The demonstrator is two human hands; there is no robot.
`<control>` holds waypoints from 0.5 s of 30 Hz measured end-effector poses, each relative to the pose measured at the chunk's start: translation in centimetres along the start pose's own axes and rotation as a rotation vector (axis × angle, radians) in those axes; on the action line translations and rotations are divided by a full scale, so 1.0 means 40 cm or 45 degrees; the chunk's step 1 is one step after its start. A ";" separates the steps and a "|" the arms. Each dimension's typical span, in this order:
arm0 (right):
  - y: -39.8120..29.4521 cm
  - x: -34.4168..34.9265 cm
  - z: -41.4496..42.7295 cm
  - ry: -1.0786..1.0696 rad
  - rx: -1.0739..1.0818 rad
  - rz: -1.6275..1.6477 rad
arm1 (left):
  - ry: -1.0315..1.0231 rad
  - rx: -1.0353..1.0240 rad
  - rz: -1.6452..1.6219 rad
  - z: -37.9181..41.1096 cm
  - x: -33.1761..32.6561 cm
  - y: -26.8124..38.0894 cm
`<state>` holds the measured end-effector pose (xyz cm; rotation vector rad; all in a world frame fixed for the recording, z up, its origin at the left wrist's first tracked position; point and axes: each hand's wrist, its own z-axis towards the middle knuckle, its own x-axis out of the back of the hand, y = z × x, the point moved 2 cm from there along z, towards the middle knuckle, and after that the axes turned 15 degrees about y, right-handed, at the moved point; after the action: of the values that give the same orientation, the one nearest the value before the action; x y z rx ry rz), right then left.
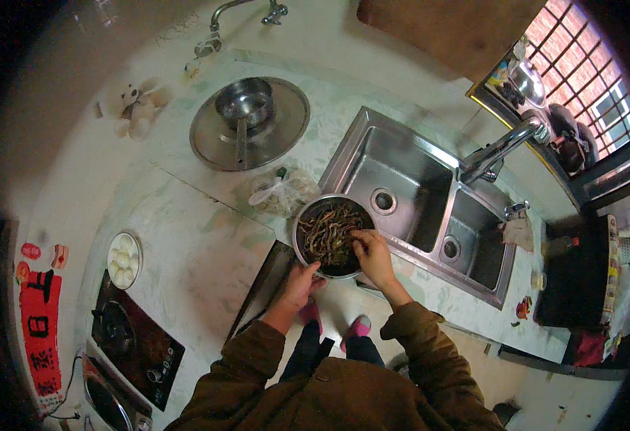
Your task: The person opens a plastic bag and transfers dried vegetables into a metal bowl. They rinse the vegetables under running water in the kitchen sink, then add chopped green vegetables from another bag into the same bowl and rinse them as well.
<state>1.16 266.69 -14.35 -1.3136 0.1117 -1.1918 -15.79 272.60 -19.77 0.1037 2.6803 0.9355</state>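
Observation:
A round stainless steel bowl (296, 241) holds a heap of dark, dried plant strips (330, 233). My left hand (299, 285) grips the bowl at its near left rim, thumb over the edge. On the right side, my right hand (373, 253) reaches over the rim with its fingertips at the strips; whether it pinches any is hidden. Just beyond the bowl lies a knotted clear plastic bag (285, 191) with pale contents. The double-basin stainless steel sink (395, 161) is right beside the bowl.
A metal saucepan (245, 102) sits on a large round lid (207, 137) at the back. A faucet (503, 148) arches over the sink. To the left are a plate of white round pieces (124, 261) and a black cooktop (142, 350). A dark box-like object (573, 275) stands at the far right.

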 end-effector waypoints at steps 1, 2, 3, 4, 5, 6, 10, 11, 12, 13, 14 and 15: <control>-0.005 -0.006 0.003 -0.009 -0.008 -0.053 | 0.024 -0.020 0.070 -0.001 -0.006 0.011; -0.012 -0.005 0.004 -0.017 -0.018 -0.107 | 0.045 -0.039 0.141 0.002 -0.011 0.015; -0.022 -0.008 0.005 -0.038 -0.015 -0.136 | 0.093 -0.080 0.162 0.008 -0.008 0.016; -0.032 -0.005 0.005 -0.058 -0.014 -0.167 | 0.139 -0.122 0.185 0.011 -0.004 0.013; -0.042 0.001 0.004 -0.077 -0.012 -0.197 | 0.183 -0.164 0.208 0.013 -0.002 0.012; -0.056 0.009 0.001 -0.056 -0.027 -0.187 | 0.199 -0.190 0.289 0.005 0.001 0.021; -0.081 0.086 -0.007 0.133 -0.087 -0.079 | 0.122 -0.282 0.466 -0.060 -0.049 0.079; -0.093 0.112 -0.005 0.191 -0.086 -0.024 | 0.088 -0.306 0.459 -0.083 -0.066 0.095; -0.113 0.146 0.000 0.214 -0.081 0.020 | 0.065 -0.316 0.475 -0.111 -0.083 0.116; -0.121 0.177 0.005 0.226 -0.095 0.050 | 0.035 -0.320 0.489 -0.130 -0.102 0.132; -0.127 0.208 0.011 0.237 -0.108 0.080 | 0.005 -0.325 0.502 -0.146 -0.120 0.146; -0.135 0.244 0.018 0.251 -0.122 0.109 | -0.032 -0.294 0.519 -0.165 -0.141 0.158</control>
<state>2.81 261.30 -4.72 -1.2584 0.3681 -1.2533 -12.60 272.69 -9.51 0.6237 2.5513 1.3430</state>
